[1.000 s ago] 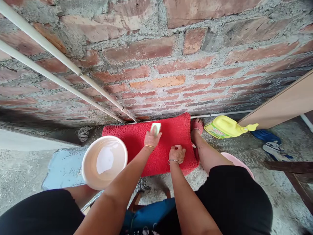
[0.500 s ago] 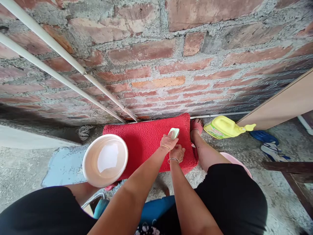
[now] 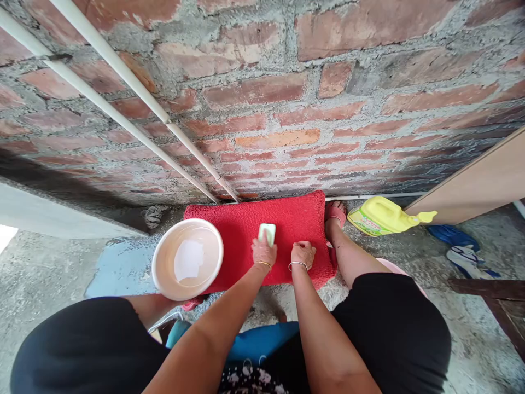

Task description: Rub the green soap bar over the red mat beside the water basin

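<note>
A shaggy red mat [image 3: 241, 230] lies spread out below my hands, at the foot of the wall. My left hand [image 3: 264, 251] is closed on a small pale green block [image 3: 267, 232] with rounded corners and a whitish edge, resting on the middle of the mat. Whether it is a scrubbing brush or a bar of soap, I cannot tell. To its right, my right hand [image 3: 302, 254] presses on the mat with curled fingers that seem to grip the pile. A pale basin [image 3: 158, 262] of water stands by the mat's left end.
A yellow detergent jug [image 3: 379, 214] stands right of my foot. Blue and white gloves [image 3: 463, 260] lie near a dark wooden frame [image 3: 479, 287]. Behind the mat rises a brick wall [image 3: 279, 87] with white pipes [image 3: 168, 125]. A pale panel [image 3: 471, 180] leans at the right.
My left hand has moved left across the mat with the pale green block, away from my right hand. My right hand stays near the mat's right part. The view has shifted slightly.
</note>
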Demonstrator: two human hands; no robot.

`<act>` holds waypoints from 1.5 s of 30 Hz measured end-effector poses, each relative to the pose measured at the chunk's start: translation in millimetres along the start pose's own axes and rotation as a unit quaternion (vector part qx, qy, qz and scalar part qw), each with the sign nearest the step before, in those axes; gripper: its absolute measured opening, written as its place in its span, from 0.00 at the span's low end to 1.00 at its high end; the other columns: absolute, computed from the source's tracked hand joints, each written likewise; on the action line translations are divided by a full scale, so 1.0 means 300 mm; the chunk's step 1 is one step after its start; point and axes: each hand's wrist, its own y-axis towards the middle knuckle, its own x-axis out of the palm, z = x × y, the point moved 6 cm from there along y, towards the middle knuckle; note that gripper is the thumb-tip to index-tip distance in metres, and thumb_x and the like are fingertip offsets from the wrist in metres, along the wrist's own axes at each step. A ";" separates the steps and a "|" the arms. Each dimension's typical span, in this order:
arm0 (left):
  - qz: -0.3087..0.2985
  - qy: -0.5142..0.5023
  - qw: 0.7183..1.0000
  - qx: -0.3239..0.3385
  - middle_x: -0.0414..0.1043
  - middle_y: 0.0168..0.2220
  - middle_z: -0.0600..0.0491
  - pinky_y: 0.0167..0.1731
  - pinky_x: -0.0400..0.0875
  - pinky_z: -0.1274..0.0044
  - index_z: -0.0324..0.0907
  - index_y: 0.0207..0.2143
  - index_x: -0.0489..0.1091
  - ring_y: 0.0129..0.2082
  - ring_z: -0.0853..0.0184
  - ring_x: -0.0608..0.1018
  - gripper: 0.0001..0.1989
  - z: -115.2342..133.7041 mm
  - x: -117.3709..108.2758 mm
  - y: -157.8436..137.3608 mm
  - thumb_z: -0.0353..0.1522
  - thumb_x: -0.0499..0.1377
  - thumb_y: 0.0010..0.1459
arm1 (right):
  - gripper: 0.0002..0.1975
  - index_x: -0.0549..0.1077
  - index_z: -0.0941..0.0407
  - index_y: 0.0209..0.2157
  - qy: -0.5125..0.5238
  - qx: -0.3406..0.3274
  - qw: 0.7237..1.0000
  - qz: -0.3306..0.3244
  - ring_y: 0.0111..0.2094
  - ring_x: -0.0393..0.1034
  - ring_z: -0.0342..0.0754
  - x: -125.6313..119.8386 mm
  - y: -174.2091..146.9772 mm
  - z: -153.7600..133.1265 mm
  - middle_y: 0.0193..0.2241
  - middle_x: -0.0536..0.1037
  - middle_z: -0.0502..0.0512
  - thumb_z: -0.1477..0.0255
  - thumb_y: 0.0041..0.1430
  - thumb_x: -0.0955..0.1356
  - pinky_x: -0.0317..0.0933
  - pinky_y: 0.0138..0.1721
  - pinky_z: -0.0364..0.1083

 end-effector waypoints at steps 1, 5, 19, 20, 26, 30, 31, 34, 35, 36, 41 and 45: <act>-0.039 -0.010 0.998 0.047 0.64 0.51 0.42 0.44 0.66 0.69 0.46 0.65 0.49 0.47 0.57 0.73 0.34 0.053 0.025 -0.014 0.43 0.52 0.58 | 0.11 0.75 0.55 0.34 0.009 -0.010 1.000 0.001 0.38 0.67 0.55 -0.005 0.008 0.000 0.40 0.70 0.63 0.67 0.51 0.64 0.59 0.36 0.50; -0.089 -0.016 0.986 0.138 0.66 0.52 0.45 0.48 0.65 0.72 0.44 0.61 0.54 0.48 0.61 0.72 0.31 0.093 0.001 -0.042 0.42 0.53 0.56 | 0.14 0.73 0.58 0.39 0.028 -0.107 0.993 0.050 0.43 0.65 0.55 -0.049 0.002 -0.073 0.39 0.72 0.64 0.68 0.53 0.63 0.58 0.45 0.50; -0.152 0.031 0.943 0.296 0.69 0.39 0.52 0.40 0.66 0.75 0.44 0.41 0.62 0.42 0.63 0.73 0.18 -0.317 -0.214 -0.177 0.32 0.59 0.45 | 0.25 0.73 0.54 0.45 -0.134 -0.348 0.764 -0.526 0.39 0.68 0.48 0.194 -0.418 -0.133 0.39 0.74 0.53 0.52 0.51 0.69 0.61 0.39 0.45; -0.167 0.030 0.939 0.298 0.70 0.39 0.52 0.39 0.66 0.75 0.44 0.42 0.62 0.41 0.63 0.73 0.18 -0.321 -0.212 -0.184 0.34 0.59 0.46 | 0.26 0.74 0.54 0.43 -0.154 -0.362 0.755 -0.525 0.39 0.68 0.48 0.189 -0.428 -0.132 0.39 0.74 0.54 0.52 0.47 0.71 0.61 0.39 0.45; -0.174 0.034 0.924 0.339 0.70 0.44 0.51 0.45 0.66 0.73 0.47 0.47 0.65 0.46 0.61 0.73 0.25 -0.274 -0.181 -0.214 0.38 0.63 0.44 | 0.25 0.75 0.55 0.41 -0.169 -0.363 0.761 -0.511 0.33 0.68 0.45 0.143 -0.467 -0.144 0.34 0.76 0.49 0.65 0.37 0.76 0.59 0.33 0.41; -0.082 -0.007 0.949 0.305 0.61 0.57 0.47 0.55 0.60 0.73 0.45 0.60 0.57 0.56 0.62 0.67 0.34 -0.288 -0.153 -0.202 0.40 0.60 0.51 | 0.19 0.76 0.57 0.37 -0.147 -0.277 0.830 -0.462 0.29 0.69 0.45 0.105 -0.380 -0.096 0.29 0.77 0.49 0.67 0.39 0.74 0.58 0.28 0.41; -0.070 -0.004 0.959 0.276 0.58 0.59 0.45 0.56 0.59 0.72 0.44 0.63 0.54 0.58 0.61 0.65 0.35 -0.315 -0.132 -0.195 0.40 0.58 0.53 | 0.19 0.76 0.56 0.38 -0.139 -0.265 0.854 -0.426 0.29 0.69 0.45 0.088 -0.340 -0.085 0.29 0.77 0.50 0.67 0.40 0.73 0.58 0.29 0.41; -0.082 0.063 0.972 0.211 0.48 0.66 0.40 0.59 0.55 0.66 0.43 0.66 0.48 0.64 0.54 0.56 0.39 -0.416 -0.036 -0.182 0.43 0.56 0.56 | 0.23 0.73 0.56 0.43 -0.092 -0.232 0.929 -0.275 0.34 0.71 0.47 0.025 -0.213 -0.054 0.34 0.78 0.51 0.64 0.43 0.72 0.60 0.32 0.42; -0.085 0.097 0.970 0.206 0.44 0.67 0.40 0.60 0.52 0.63 0.44 0.67 0.47 0.65 0.51 0.52 0.40 -0.447 -0.003 -0.181 0.44 0.57 0.55 | 0.25 0.72 0.55 0.46 -0.076 -0.216 0.947 -0.226 0.35 0.71 0.47 0.007 -0.181 -0.042 0.36 0.77 0.52 0.63 0.44 0.72 0.61 0.33 0.42; -0.084 0.128 0.966 0.209 0.40 0.68 0.40 0.61 0.49 0.60 0.45 0.67 0.46 0.66 0.49 0.48 0.42 -0.473 0.026 -0.180 0.45 0.58 0.54 | 0.27 0.70 0.55 0.48 -0.064 -0.204 0.959 -0.186 0.36 0.71 0.48 -0.004 -0.162 -0.033 0.38 0.77 0.53 0.62 0.45 0.71 0.61 0.34 0.43; -0.053 0.201 0.951 0.231 0.32 0.68 0.39 0.61 0.38 0.53 0.45 0.67 0.42 0.67 0.44 0.38 0.51 -0.530 0.104 -0.172 0.39 0.66 0.46 | 0.34 0.64 0.55 0.56 -0.143 -0.264 0.950 -0.090 0.43 0.69 0.50 0.074 -0.268 -0.073 0.46 0.72 0.57 0.58 0.48 0.69 0.60 0.42 0.45; -0.057 0.204 0.945 0.249 0.33 0.68 0.38 0.61 0.34 0.53 0.43 0.67 0.43 0.67 0.47 0.38 0.49 -0.522 0.117 -0.156 0.33 0.65 0.46 | 0.35 0.60 0.48 0.60 -0.290 -0.387 0.863 -0.144 0.48 0.65 0.53 0.250 -0.477 -0.134 0.48 0.69 0.58 0.58 0.52 0.69 0.57 0.47 0.46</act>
